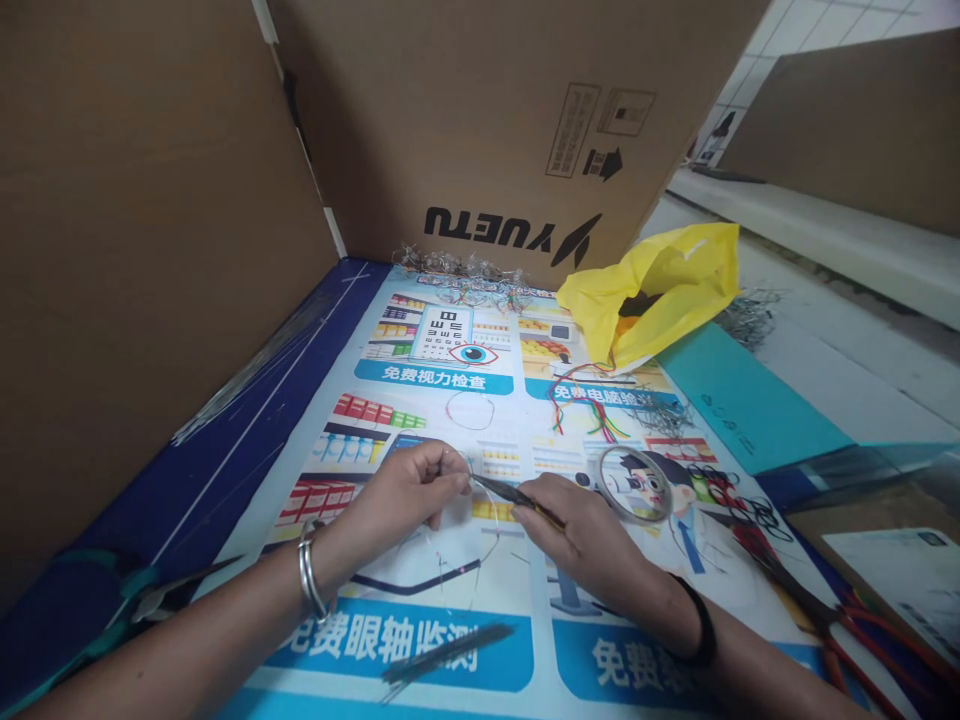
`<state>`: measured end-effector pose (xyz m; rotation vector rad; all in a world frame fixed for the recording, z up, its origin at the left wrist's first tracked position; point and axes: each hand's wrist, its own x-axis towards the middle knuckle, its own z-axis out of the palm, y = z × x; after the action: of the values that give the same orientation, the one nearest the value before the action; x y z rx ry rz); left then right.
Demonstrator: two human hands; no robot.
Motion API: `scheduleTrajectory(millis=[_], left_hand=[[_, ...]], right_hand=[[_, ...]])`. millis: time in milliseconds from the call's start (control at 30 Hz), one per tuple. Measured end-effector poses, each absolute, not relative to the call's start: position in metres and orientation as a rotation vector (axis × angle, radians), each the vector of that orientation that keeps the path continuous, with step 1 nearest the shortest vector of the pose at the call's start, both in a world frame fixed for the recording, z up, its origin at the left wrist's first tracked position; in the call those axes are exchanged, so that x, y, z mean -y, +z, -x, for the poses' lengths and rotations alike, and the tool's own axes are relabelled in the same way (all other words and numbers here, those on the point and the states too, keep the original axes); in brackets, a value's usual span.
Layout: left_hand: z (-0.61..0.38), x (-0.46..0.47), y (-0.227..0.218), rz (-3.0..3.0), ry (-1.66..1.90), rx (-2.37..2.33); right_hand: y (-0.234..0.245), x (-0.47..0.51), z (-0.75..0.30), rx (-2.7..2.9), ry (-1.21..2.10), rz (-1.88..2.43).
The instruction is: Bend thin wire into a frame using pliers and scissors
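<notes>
My left hand [417,484] is closed, thumb and fingertips pinching a thin wire [496,535] that curves down in a loose loop below both hands. My right hand [561,512] grips slender pliers [504,490] with dark pointed jaws. The jaw tips meet the wire right at my left fingertips; whether they clamp it is too small to tell. A bundle of short grey wires [450,655] lies on the printed sheet in front of me. Beyond my hands rests a thin wire ring [471,411].
A tape roll [634,519] lies beside my right hand. Red-handled scissors [795,585] and black and red bands sit at right, teal-handled scissors [124,605] at left. Further back are a yellow bag [679,275], coloured cords [600,420] and wire pieces [465,275]. Cardboard walls [450,120] enclose the back and left.
</notes>
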<state>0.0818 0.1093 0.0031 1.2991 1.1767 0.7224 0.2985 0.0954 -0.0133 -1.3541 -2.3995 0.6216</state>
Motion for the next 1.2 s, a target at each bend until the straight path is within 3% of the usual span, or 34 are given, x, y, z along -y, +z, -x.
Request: scheduleTrajectory(millis=[400, 767, 1200], left_hand=[[-0.079, -0.103, 0.004, -1.541, 0.836, -1.296], [-0.081, -0.098, 0.004, -1.844, 1.068, -1.497], [-0.083, -0.093, 0.005, -1.99, 1.197, -1.431]], right_hand=[[-0.011, -0.095, -0.298, 2.43, 0.564, 1.352], [0.007, -0.081, -0.279, 2.428, -0.02, 1.475], [0.007, -0.072, -0.266, 2.366, -0.279, 1.476]])
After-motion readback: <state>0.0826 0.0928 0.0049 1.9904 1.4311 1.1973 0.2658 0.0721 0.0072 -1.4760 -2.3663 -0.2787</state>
